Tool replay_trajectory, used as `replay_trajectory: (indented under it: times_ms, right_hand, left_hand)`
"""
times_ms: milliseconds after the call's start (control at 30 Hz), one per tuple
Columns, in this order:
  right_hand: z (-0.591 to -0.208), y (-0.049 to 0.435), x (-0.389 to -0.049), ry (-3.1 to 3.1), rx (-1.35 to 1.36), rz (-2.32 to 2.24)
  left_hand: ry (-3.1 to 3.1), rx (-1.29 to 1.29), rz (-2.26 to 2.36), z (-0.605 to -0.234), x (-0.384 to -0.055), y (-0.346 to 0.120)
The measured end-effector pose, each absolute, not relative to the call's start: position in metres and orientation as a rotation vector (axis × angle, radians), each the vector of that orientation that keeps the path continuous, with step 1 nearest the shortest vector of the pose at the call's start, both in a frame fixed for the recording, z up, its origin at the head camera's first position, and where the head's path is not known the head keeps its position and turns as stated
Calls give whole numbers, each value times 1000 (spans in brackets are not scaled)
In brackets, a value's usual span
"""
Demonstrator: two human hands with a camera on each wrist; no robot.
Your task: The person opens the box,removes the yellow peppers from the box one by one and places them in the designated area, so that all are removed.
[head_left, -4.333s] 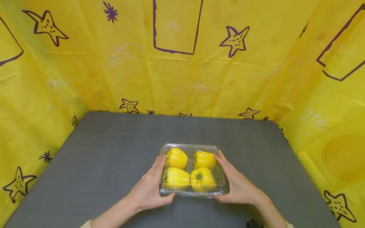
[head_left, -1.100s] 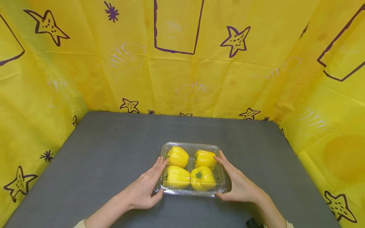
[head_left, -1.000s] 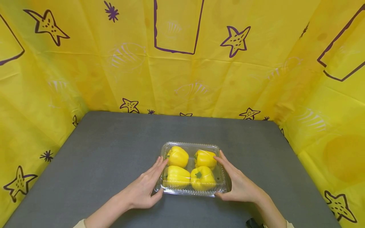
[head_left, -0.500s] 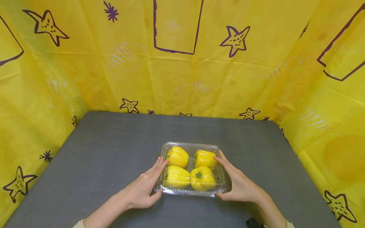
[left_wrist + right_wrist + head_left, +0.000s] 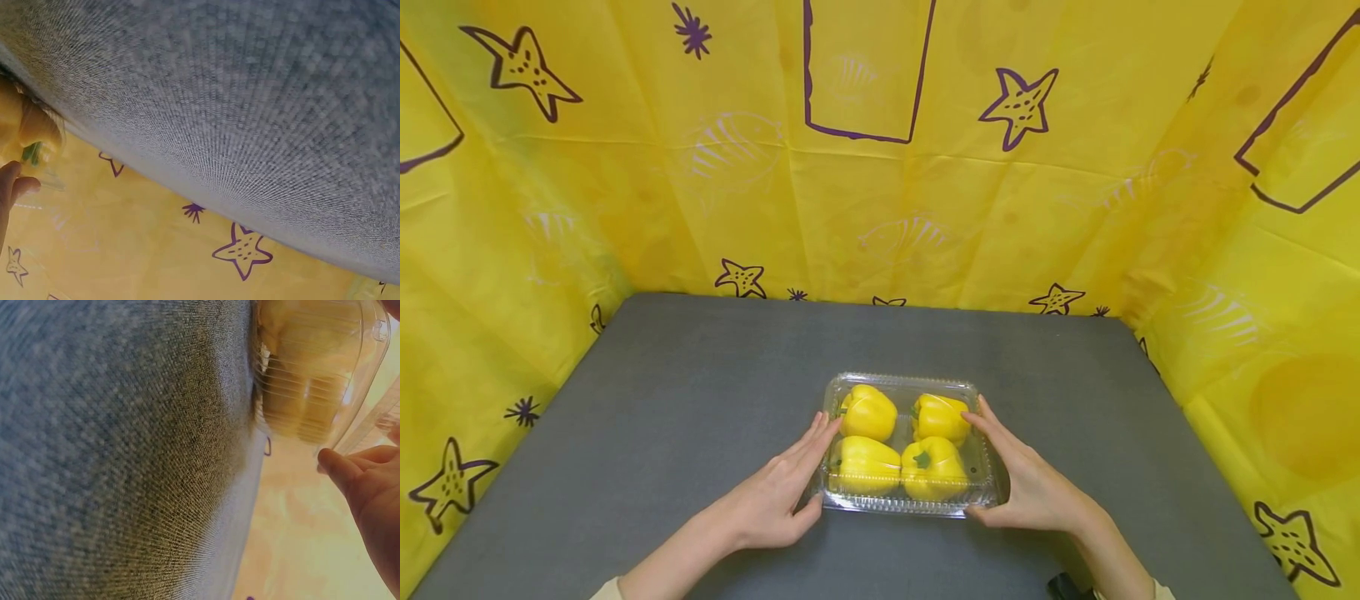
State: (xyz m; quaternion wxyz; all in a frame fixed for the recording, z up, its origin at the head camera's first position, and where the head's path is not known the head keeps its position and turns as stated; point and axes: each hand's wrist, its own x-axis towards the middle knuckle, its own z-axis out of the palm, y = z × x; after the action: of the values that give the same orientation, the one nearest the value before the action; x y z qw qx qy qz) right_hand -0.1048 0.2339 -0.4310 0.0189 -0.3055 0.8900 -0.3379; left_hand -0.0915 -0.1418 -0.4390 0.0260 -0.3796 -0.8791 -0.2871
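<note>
A clear plastic clamshell box [image 5: 895,505] sits near the front middle of the grey table, its lid down over several yellow bell peppers [image 5: 934,469]. My left hand [image 5: 771,504] holds its left side, fingertips along the lid's edge and thumb right at the front left corner. On the other side, my right hand [image 5: 1037,492] grips the box with fingers along the right edge and thumb at the front right corner. In the right wrist view, fingertips of the right hand [image 5: 369,487] meet the ridged clear wall. The left wrist view catches only the left hand's fingertips [image 5: 24,185] beside a pepper [image 5: 40,134].
The grey cloth-covered table [image 5: 737,375] extends behind and to both sides of the box. A yellow patterned curtain [image 5: 880,208] encloses its back and sides. Near the right forearm, a small dark object [image 5: 1063,587] shows at the bottom edge.
Over the last seconds, my left thumb has shifted left from the front rim to the corner. The clear edge that jutted out at the front left corner no longer sticks out. The right hand stays put.
</note>
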Motion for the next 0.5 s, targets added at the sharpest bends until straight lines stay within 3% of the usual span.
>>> replay_trajectory:
  times_ms: [500]
  right_hand:
    - [-428, 234, -104, 2733, -878, -1039]
  left_hand:
    - [-2733, -1144, -840, -436, -91, -144]
